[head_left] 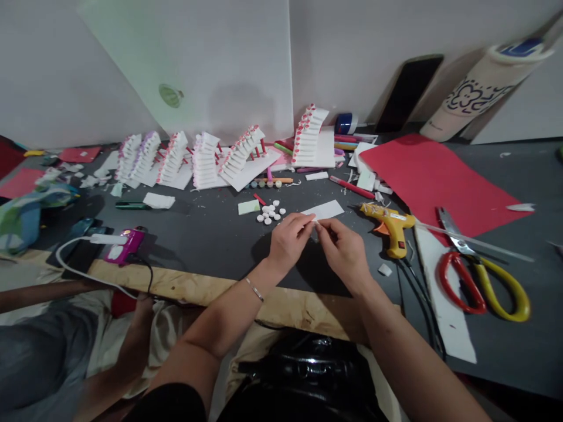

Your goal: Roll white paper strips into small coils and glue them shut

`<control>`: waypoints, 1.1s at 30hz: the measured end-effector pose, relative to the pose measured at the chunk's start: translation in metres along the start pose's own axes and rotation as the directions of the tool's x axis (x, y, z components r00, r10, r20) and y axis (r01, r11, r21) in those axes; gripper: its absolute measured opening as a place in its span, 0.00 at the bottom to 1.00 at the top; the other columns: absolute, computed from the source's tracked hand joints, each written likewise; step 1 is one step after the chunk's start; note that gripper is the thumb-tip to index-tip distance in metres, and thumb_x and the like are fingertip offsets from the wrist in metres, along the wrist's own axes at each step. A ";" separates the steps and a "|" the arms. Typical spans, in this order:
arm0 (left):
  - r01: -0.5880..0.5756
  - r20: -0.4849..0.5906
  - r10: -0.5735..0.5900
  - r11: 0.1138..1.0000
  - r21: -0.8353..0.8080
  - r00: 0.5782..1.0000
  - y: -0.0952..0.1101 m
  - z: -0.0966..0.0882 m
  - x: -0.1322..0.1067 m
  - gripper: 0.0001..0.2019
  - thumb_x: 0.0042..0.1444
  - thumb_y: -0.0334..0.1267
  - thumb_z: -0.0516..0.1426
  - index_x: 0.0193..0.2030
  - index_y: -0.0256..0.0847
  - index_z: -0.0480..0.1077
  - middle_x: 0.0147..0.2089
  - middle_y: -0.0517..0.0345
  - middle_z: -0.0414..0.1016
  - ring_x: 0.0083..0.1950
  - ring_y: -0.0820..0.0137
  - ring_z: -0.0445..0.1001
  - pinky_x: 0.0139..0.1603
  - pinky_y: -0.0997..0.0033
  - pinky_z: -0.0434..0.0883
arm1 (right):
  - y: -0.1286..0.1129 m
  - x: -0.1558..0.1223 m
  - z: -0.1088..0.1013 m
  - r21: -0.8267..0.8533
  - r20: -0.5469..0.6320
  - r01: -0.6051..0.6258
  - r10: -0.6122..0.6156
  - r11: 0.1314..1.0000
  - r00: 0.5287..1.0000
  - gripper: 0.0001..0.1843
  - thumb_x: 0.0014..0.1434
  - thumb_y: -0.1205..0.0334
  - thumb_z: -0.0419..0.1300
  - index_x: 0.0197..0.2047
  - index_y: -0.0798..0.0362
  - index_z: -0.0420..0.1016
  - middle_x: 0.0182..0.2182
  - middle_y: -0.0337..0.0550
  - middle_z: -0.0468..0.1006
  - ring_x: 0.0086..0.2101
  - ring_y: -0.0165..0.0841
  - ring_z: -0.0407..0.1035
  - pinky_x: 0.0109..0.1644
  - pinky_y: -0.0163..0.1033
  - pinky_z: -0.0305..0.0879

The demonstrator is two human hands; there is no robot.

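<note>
My left hand point(288, 239) and my right hand point(345, 251) meet over the dark table, fingertips pinched together on a small white piece point(315, 223) that is mostly hidden between them. Just beyond the fingers lies a white foam strip point(324, 210). A cluster of small white discs point(270, 213) sits to the left of it. A yellow glue gun point(390, 225) rests just right of my right hand.
Several white stepped foam models point(206, 158) line the back of the table. A red sheet point(433, 179), red-and-yellow scissors point(479, 275) and a long white strip point(444, 299) lie at right. A pink device point(125, 245) with cable sits at left. Another person's arm point(39, 293) rests at lower left.
</note>
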State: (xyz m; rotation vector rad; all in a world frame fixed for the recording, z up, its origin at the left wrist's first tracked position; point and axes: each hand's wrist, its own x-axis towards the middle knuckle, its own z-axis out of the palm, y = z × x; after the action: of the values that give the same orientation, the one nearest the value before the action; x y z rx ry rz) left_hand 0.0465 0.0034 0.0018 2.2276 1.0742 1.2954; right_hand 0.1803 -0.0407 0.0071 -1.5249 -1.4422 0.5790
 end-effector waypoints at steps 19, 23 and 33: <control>0.268 0.050 -0.268 0.897 -0.350 0.962 -0.001 0.004 -0.004 0.09 0.62 0.40 0.57 0.41 0.39 0.77 0.37 0.54 0.77 0.33 0.74 0.76 0.32 0.76 0.75 | 0.004 -0.003 -0.004 -0.482 -0.014 0.186 -0.220 0.856 0.975 0.18 0.68 0.51 0.49 0.39 0.52 0.76 0.27 0.46 0.81 0.23 0.33 0.71 0.28 0.35 0.53; 0.192 0.007 -0.195 0.958 -0.211 0.981 -0.001 0.006 -0.004 0.09 0.63 0.39 0.56 0.43 0.39 0.77 0.39 0.52 0.78 0.38 0.72 0.77 0.36 0.74 0.76 | 0.000 -0.004 0.002 -0.217 -0.043 0.030 -0.041 0.976 0.998 0.17 0.66 0.49 0.51 0.37 0.52 0.74 0.26 0.43 0.79 0.24 0.32 0.70 0.28 0.34 0.57; 0.087 0.033 -0.083 0.987 -0.138 0.996 0.002 0.009 -0.005 0.11 0.65 0.37 0.53 0.46 0.39 0.76 0.39 0.53 0.77 0.38 0.72 0.76 0.40 0.72 0.75 | -0.001 0.000 0.001 0.092 -0.091 -0.144 0.152 0.985 0.984 0.14 0.61 0.52 0.56 0.33 0.54 0.75 0.25 0.38 0.77 0.24 0.29 0.65 0.30 0.34 0.60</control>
State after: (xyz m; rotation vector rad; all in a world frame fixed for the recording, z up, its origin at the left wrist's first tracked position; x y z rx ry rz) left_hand 0.0537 -0.0006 -0.0046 2.0682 1.0247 1.2609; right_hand 0.1786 -0.0409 0.0074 -1.5796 -1.2224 0.6377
